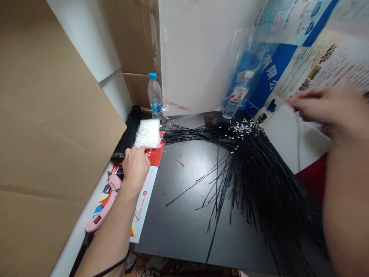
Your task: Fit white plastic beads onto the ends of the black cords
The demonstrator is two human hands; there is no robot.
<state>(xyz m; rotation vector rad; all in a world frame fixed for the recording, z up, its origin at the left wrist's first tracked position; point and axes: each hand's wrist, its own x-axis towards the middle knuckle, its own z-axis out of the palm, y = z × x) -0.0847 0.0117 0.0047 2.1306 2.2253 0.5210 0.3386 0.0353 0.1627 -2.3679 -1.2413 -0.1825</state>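
Left hand (135, 167) palm down on the red paper (154, 156), just near of the white packet (147, 133), fingers curled out of sight, no clear hold, so grip impossible to judge. Right hand (323, 109) far over to the right, fingers stretched out together above a white sheet (291, 134), slightly blurred, with nothing plainly pinched and a narrow or empty grip impossible to tell apart. Between the hands, a big fan of black wires (253, 181) across the black board (184, 223), gathered at the far end, with white bits (245, 129) crowded on the wire tips. Another black bundle (128, 132) lying far left, beside the packet. Pink glue gun (106, 200) near the left forearm, its black cord (112, 267) trailing off the near edge. For thin loose wires like these, a light touch and slow fingers seem wisest, since tangles and dropped white bits look easy to cause. Wire ends on the near right cut off behind the right forearm, packet contents hard to make out, and left fingertips hidden
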